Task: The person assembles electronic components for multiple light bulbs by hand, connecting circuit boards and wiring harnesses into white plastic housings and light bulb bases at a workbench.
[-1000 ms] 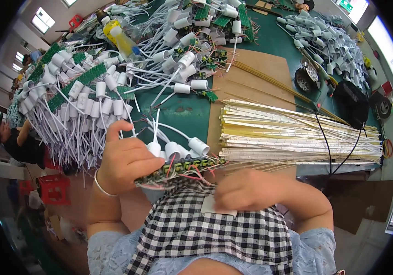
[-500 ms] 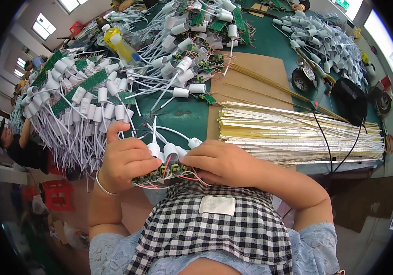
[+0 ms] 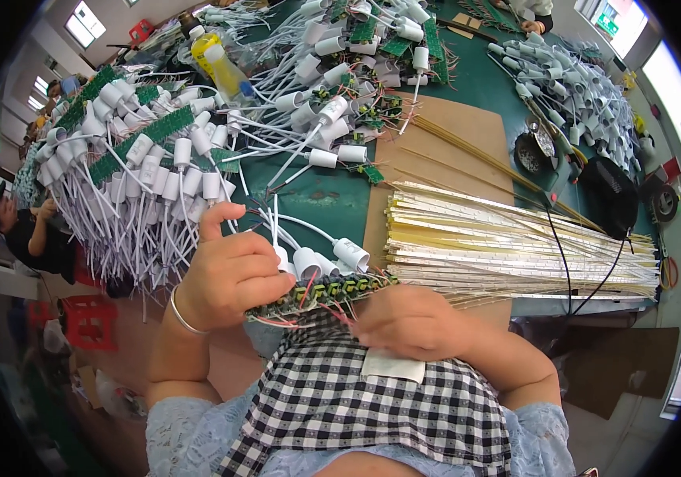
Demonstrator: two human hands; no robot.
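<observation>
Right hand point(image 3: 412, 322) just came off the driver-board strip point(image 3: 336, 286), now low by its red wires point(image 3: 339, 312); fingers blurred, can't tell if gripping. Hands apart. Left hand point(image 3: 229, 274) clamped on strip's left end, so probably the only hold; wire side left accessible. Strip sits at near edge of green table point(image 3: 320, 195). White corded caps point(image 3: 351, 254) just behind. LED strips point(image 3: 475, 238) near right corner. Cap pile point(image 3: 149, 171) overhangs left edge.
</observation>
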